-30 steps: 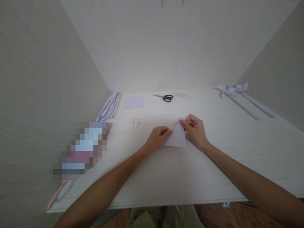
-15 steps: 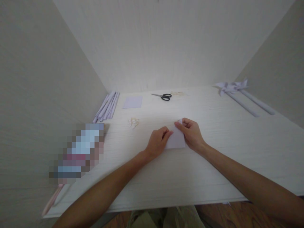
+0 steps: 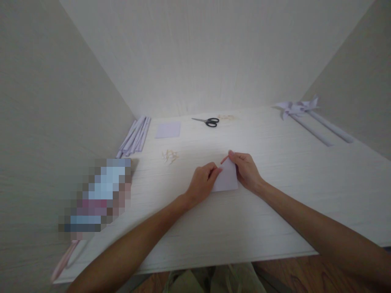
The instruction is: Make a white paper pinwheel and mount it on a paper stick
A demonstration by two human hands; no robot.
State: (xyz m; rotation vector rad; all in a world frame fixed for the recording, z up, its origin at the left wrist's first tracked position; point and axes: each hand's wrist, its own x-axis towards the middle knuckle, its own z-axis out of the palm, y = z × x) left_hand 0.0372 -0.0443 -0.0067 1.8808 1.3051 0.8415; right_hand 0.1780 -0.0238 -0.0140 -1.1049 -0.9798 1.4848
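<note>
A pale lilac sheet of paper (image 3: 226, 179) is held between my two hands, just above the white table. My left hand (image 3: 203, 179) pinches its left edge between thumb and fingers. At the upper right edge, my right hand (image 3: 246, 167) grips the paper, its thumb near the top corner and a fingertip showing behind the upper edge. Left of the hands lies a small heap of thin, pale slivers (image 3: 170, 156). Farther back is a flat square of the same lilac paper (image 3: 168, 130).
Black-handled scissors (image 3: 210, 121) lie at the back beside more slivers (image 3: 226, 117). Rolled paper sticks (image 3: 137, 136) are stacked at the left wall. Two paper pinwheels (image 3: 296, 108) on sticks rest at the back right. A blurred-out item (image 3: 104, 191) with a pink strap sits at the left.
My right thumb has shifted up to the paper's top corner, and a fingertip now shows behind the upper edge. My left hand keeps its pinch. The view has shifted slightly.
</note>
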